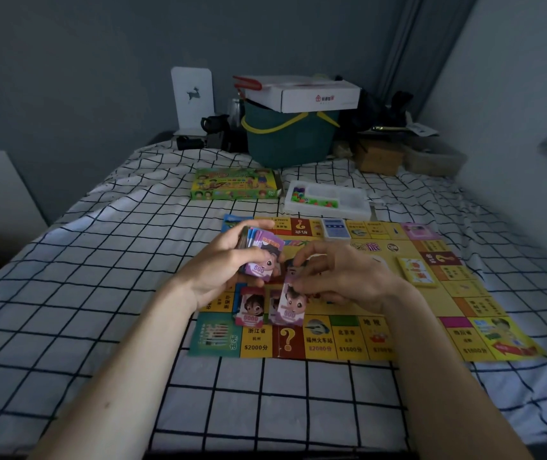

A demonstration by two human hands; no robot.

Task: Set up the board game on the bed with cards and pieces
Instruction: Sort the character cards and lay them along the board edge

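Observation:
A yellow game board (431, 313) lies flat on the checked bed sheet. Above its left part my left hand (229, 260) grips a fanned stack of play-money notes (262, 250), the top one purple and marked 500. Beside it my right hand (342, 273) pinches a single purple 500 note (290, 302) that hangs down over the board. A red note pile (250, 310) lies on the board under my hands. A blue card deck (334, 229) sits at the board's far edge and a yellow card deck (416, 271) on its right side.
Beyond the board lie the green game box (235, 184) and a white tray (348, 202) with small coloured pieces. A dark green basket (290, 137) topped by a white carton stands at the bed's far end, with clutter to its right.

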